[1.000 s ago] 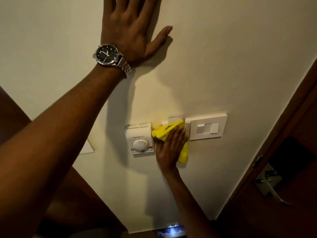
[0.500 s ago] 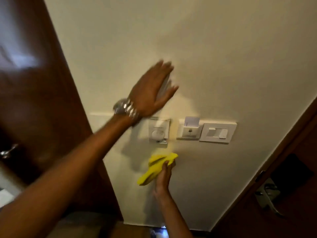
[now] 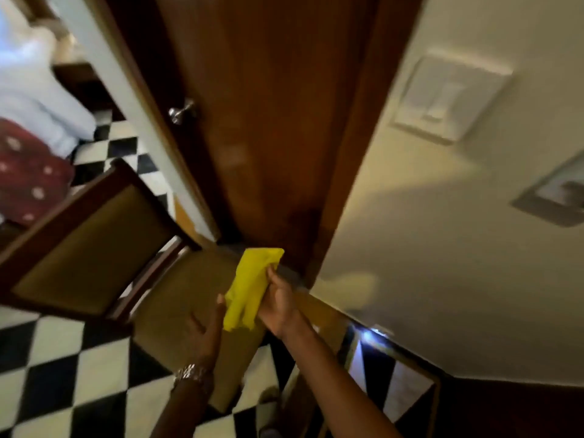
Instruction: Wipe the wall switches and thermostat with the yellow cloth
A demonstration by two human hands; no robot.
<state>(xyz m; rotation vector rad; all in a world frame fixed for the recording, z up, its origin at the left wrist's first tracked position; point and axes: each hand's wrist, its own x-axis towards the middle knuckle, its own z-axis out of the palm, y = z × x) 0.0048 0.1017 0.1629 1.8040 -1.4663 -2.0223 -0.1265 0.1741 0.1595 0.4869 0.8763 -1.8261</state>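
A floor of black and white checkered tiles (image 3: 60, 358) is seen below, and a wooden chair (image 3: 85, 248) with a tan padded back stands on it at the left. A dark brown wooden door (image 3: 268, 121) with a metal knob (image 3: 181, 112) fills the middle of the view. To the right of the door frame a cream wall (image 3: 442, 248) is seen, and a white wall switch (image 3: 448, 96) is mounted high on it; the picture is blurred, so its details cannot be read. At the far left some white bedding (image 3: 34, 90) and a red dotted fabric (image 3: 28, 175) are visible.

The yellow cloth (image 3: 249, 289) is held low, in front of the bottom of the door, well apart from the switch. Its long axis runs from lower left to upper right, the upper end pointing toward the door and the loose lower end hanging toward the floor.

The right hand (image 3: 278, 301) is closed around the cloth, gripping it from the right side. The left hand (image 3: 205, 327), a metal watch (image 3: 191, 374) on its wrist, is spread with fingers apart, and its fingertips touch the lower left edge of the cloth.
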